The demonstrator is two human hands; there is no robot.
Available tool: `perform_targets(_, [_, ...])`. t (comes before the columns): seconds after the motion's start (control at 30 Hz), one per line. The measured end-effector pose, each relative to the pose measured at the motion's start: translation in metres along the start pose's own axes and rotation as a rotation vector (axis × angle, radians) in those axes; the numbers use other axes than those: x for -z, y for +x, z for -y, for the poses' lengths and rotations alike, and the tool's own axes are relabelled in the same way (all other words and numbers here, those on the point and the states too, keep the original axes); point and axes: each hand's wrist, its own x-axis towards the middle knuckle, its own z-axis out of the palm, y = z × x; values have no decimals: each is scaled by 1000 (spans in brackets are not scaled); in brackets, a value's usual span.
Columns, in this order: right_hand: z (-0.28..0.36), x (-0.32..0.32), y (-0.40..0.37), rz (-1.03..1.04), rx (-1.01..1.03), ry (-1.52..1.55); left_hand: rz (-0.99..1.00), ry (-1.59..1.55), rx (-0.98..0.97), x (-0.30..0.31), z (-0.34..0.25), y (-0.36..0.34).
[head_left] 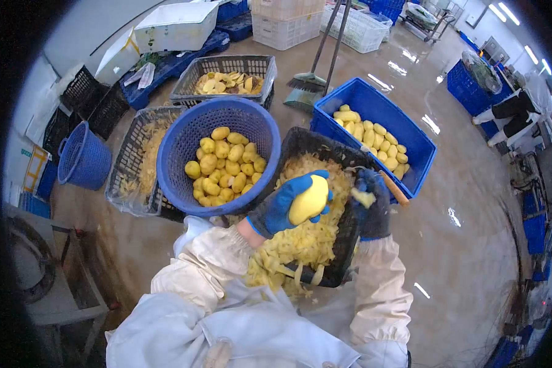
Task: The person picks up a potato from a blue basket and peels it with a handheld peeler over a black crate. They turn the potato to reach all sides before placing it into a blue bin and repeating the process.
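My left hand (282, 205), in a blue glove, is wrapped round a peeled yellow potato (310, 200) above a black crate (343, 257) heaped with peelings (303, 242). To its right, my gloved right hand (373, 205) is closed on a tool with a brown handle (394, 187); a pale piece of peel hangs at its fingers. The tool's blade cannot be made out. On the left stands a round blue basket (173, 165) of whole potatoes (227, 162). A blue bin (420, 156) behind my right hand holds peeled potatoes (377, 141).
Black crates (184, 95) of peelings and scraps stand behind and left of the basket. A broom (308, 81) and dustpan (302, 99) stand behind the blue bin. An empty blue basket (84, 161) is at far left. Another person's legs (514, 113) show at far right.
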Motion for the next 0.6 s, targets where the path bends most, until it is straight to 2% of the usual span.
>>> perform_targets(0.07, [34,-4,-3,269,-389,583,-48,22,-4,1,5,3])
perform_targets(0.1, [19,-6,-9,438,-602,610,-99,48,4,3,8,3])
perform_targets(0.13, [1,-9,-13,429,-612,612,-99,50,17,7,9,3])
perform_targets(0.2, [-27,-10,-13,30,-164,65,128,-180,115,15,7,6])
perform_targets(0.27, [6,6,6,18,-110,16,68,-221,83,4,1,5])
perform_targets(0.33, [56,0,9,97,-967,1145,2,-404,35,0,2,7])
perform_targets(0.37, [70,-10,5,195,-821,891,-2,-407,34,4,5,8])
perform_targets(0.47, [53,-15,-3,196,-898,927,-62,-196,74,32,19,15])
perform_targets(0.53, [60,-11,0,196,-928,1009,-137,-272,66,26,13,14])
perform_targets(0.6, [76,-16,-11,352,-728,774,-147,-334,87,17,6,12])
